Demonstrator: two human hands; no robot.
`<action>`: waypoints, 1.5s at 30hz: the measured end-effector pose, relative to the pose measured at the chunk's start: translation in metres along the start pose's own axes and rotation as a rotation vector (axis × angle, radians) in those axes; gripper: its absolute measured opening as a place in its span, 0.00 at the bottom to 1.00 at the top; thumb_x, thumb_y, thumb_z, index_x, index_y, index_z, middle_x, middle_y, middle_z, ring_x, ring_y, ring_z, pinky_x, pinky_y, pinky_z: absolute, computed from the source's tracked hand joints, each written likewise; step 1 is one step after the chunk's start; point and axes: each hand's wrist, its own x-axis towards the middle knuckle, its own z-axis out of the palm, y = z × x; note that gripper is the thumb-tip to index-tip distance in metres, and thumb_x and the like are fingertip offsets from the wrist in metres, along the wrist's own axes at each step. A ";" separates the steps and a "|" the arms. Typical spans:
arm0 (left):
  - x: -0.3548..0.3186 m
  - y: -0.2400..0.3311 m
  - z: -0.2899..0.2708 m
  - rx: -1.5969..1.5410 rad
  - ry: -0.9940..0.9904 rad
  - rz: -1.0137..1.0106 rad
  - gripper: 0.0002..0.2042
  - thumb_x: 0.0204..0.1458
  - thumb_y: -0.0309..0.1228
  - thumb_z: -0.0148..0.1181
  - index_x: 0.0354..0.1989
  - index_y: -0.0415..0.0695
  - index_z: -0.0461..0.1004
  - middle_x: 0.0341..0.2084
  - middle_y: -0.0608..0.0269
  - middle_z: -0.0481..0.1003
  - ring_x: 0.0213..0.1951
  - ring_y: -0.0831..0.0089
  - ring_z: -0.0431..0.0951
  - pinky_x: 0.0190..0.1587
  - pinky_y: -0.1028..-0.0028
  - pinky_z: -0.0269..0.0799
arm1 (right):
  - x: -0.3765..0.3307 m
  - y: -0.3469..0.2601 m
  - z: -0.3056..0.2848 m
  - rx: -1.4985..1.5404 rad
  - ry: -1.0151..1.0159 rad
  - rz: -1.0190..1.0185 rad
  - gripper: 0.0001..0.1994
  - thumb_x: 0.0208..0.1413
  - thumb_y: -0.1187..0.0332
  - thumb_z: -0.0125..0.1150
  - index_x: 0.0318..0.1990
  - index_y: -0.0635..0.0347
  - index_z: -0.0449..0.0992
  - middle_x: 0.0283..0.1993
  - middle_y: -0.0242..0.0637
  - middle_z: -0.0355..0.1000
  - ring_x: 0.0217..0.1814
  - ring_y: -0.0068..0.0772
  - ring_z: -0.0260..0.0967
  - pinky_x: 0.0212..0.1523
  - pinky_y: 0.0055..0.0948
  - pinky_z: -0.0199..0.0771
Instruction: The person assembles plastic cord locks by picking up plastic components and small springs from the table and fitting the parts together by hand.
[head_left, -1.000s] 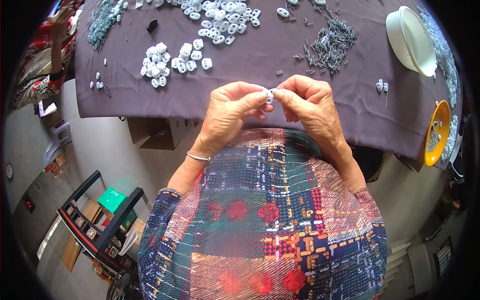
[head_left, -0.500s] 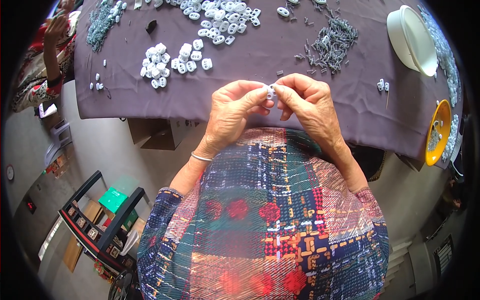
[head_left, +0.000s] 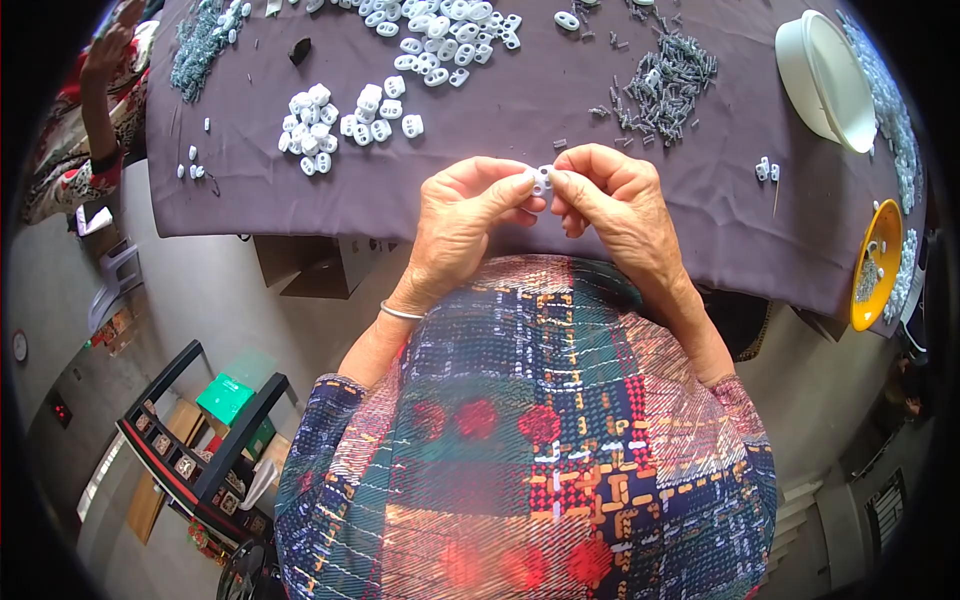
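Yellow bowl (head_left: pixel 886 226) holds silvery pieces (head_left: pixel 866 280) beyond right hand (head_left: pixel 622 200).

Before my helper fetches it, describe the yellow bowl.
Find the dark tablecloth, then the white tub near its right edge. Below that in the picture sits the yellow bowl; its colour sets it apart from the tub and pale pieces nearby.

Two hands (head_left: pixel 452 218); held white plastic (head_left: pixel 541 186), number unclear. One bracelet (head_left: pixel 402 312), one white tub (head_left: pixel 806 85), one yellow dish (head_left: pixel 884 232), one dark lump (head_left: pixel 300 50). Two white pieces (head_left: pixel 762 169) near tub, dozens more heaped. Grey cylinders (head_left: pixel 672 92) uncountable.
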 end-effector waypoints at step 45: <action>-0.002 -0.005 0.005 0.098 0.048 0.004 0.06 0.49 0.23 0.59 0.35 0.36 0.73 0.30 0.59 0.76 0.29 0.75 0.77 0.34 0.79 0.73 | 0.006 0.006 -0.007 -0.122 -0.080 0.014 0.08 0.55 0.68 0.56 0.35 0.66 0.72 0.24 0.28 0.69 0.23 0.13 0.65 0.21 0.14 0.66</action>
